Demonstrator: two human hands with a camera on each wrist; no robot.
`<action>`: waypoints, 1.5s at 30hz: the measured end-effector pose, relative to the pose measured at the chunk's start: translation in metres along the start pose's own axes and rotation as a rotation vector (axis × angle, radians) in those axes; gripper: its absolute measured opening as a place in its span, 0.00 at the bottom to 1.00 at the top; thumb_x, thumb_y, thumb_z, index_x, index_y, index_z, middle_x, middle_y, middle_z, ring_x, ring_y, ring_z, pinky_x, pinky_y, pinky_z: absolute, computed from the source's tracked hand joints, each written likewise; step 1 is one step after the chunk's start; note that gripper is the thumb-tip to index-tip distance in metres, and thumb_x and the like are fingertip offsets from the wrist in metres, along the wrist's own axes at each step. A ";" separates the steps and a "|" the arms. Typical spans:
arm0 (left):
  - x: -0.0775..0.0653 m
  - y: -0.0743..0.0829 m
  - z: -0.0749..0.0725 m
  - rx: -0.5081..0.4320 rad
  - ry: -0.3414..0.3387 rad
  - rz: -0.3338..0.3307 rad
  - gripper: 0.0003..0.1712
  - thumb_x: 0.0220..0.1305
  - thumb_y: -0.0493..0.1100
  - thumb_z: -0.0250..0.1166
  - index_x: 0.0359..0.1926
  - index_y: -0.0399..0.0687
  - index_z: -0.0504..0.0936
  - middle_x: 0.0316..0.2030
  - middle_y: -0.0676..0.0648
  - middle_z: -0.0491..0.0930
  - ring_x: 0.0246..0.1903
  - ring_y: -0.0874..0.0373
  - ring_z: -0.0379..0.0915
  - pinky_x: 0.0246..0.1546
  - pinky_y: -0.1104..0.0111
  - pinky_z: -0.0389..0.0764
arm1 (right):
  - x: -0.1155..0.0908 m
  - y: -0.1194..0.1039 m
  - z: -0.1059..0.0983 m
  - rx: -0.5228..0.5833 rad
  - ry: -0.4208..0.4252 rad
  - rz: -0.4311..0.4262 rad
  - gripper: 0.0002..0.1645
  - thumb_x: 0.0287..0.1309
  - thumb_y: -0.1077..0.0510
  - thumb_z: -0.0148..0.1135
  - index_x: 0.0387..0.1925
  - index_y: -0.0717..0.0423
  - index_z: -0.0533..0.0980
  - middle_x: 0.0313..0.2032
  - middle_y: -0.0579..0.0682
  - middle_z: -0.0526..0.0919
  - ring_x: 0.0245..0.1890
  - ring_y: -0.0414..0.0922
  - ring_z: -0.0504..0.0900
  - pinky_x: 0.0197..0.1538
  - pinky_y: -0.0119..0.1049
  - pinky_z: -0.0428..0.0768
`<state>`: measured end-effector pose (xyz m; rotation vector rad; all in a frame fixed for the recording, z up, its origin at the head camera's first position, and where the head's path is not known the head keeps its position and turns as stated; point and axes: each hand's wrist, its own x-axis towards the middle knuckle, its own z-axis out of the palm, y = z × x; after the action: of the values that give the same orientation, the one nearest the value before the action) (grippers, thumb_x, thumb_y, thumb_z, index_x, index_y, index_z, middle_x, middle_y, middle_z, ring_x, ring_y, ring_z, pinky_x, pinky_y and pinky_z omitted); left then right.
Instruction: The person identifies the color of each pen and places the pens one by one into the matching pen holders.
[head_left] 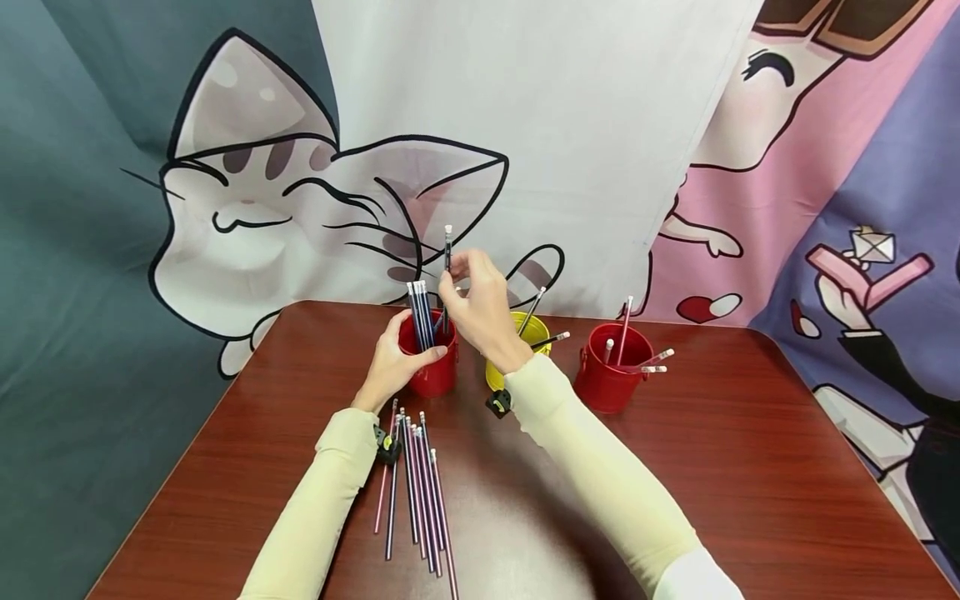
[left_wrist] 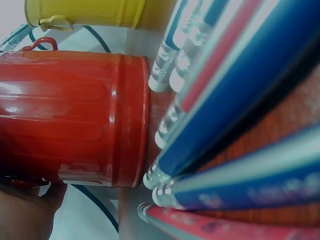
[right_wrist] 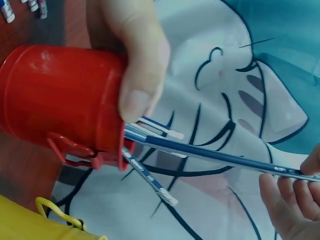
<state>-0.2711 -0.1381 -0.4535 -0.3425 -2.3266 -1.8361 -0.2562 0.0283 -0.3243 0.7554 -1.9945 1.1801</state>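
Note:
My left hand (head_left: 392, 360) grips the left red bucket (head_left: 437, 379) at its side, the thumb (right_wrist: 142, 70) lying along the rim in the right wrist view. Several blue pencils (head_left: 420, 312) stand in that bucket with their white eraser ends up. Above its mouth, my right hand (head_left: 483, 304) pinches a blue pencil (right_wrist: 215, 155) between thumb and fingers. That pencil is upright, eraser end on top, its lower end reaching the bucket's mouth. On the table in front lies a loose fan of red and blue pencils (head_left: 423, 492), close to the left wrist.
A yellow bucket (head_left: 495, 377) with dark pencils stands just right, partly behind the right wrist. Farther right is another red bucket (head_left: 609, 387) holding red pencils. The brown table (head_left: 750, 467) ends at a printed curtain (head_left: 562, 100) behind the buckets.

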 end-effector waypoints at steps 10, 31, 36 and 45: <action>0.001 0.001 0.002 -0.004 -0.015 0.004 0.45 0.45 0.54 0.72 0.63 0.58 0.60 0.53 0.51 0.71 0.51 0.56 0.68 0.52 0.57 0.72 | -0.026 0.021 0.024 -0.069 -0.117 0.101 0.06 0.51 0.65 0.57 0.33 0.61 0.70 0.31 0.50 0.76 0.29 0.39 0.76 0.32 0.23 0.75; -0.009 0.032 0.001 -0.015 -0.036 0.052 0.43 0.49 0.41 0.70 0.64 0.41 0.58 0.56 0.37 0.68 0.53 0.45 0.65 0.54 0.51 0.69 | -0.070 0.021 0.013 0.006 -0.163 0.235 0.10 0.52 0.62 0.61 0.36 0.60 0.71 0.33 0.51 0.76 0.32 0.42 0.76 0.36 0.29 0.78; -0.011 0.033 0.000 -0.023 -0.031 0.021 0.47 0.48 0.45 0.72 0.65 0.42 0.56 0.56 0.38 0.68 0.54 0.46 0.65 0.55 0.52 0.69 | -0.094 0.008 0.005 0.025 -0.280 0.330 0.08 0.48 0.63 0.61 0.32 0.58 0.72 0.28 0.47 0.77 0.28 0.39 0.75 0.32 0.28 0.77; -0.014 0.035 -0.001 -0.021 -0.015 -0.003 0.48 0.47 0.46 0.72 0.65 0.42 0.56 0.56 0.38 0.68 0.54 0.45 0.66 0.55 0.53 0.68 | -0.140 -0.022 0.005 -0.245 -0.856 0.565 0.09 0.45 0.55 0.65 0.25 0.51 0.72 0.19 0.43 0.73 0.18 0.39 0.71 0.22 0.32 0.71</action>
<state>-0.2479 -0.1323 -0.4239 -0.3566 -2.3209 -1.8667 -0.1581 0.0329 -0.4261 0.6378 -3.1536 0.9332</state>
